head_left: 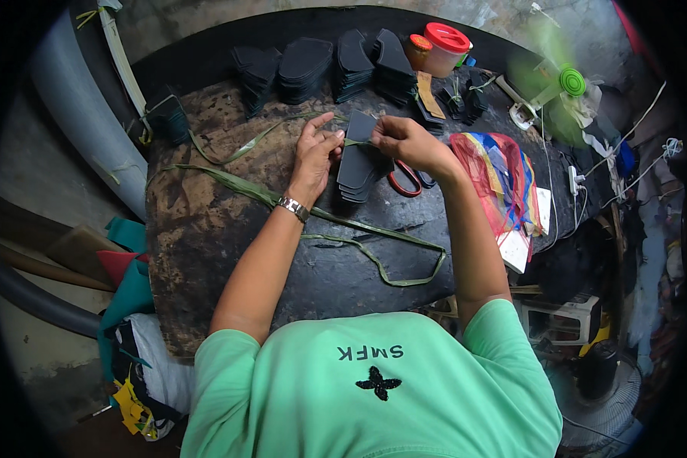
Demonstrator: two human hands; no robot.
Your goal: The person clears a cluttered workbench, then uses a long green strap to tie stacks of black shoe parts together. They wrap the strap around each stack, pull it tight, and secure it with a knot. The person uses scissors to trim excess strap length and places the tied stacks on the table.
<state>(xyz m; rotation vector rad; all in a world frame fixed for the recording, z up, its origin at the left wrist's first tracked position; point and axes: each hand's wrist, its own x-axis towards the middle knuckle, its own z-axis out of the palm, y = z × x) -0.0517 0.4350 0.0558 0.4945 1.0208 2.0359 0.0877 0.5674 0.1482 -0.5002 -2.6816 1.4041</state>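
**Small stack of dark flat pieces, being tied with a green strip**

Sits on the counter [206, 252], near the far middle, right between both hands. Stack of dark flat pieces [356, 164], all cut to the same shape, piled neatly and leaning a little to one side.

Left hand [317, 145] curled against the left edge of the stack, fingers bent, pinching one end of the thin green strip [374, 256]. Right hand [401, 137] closed on the other end of that strip, just above the top of the stack. Hard to tell from here if a knot is already made, since the fingers hide that spot.

Probably light to lift, because each piece looks thin. Looks soft and a bit bendy, like foam or rubber sheet, not stiff like wood. Not likely to break. Could slide apart easily though, one piece over the next, if held loosely. Best held by the two long sides, squeezing the whole pile together, or from under with a flat palm. Better not lifted by the top piece alone.

Green strip looks thin, long and floppy, trailing in a loop across the counter toward the body. Might tear if pulled too hard.

Red-handled scissors [404, 179] lying just to the right of the stack, under the right hand. More dark stacks [305, 69] lined up along the far edge
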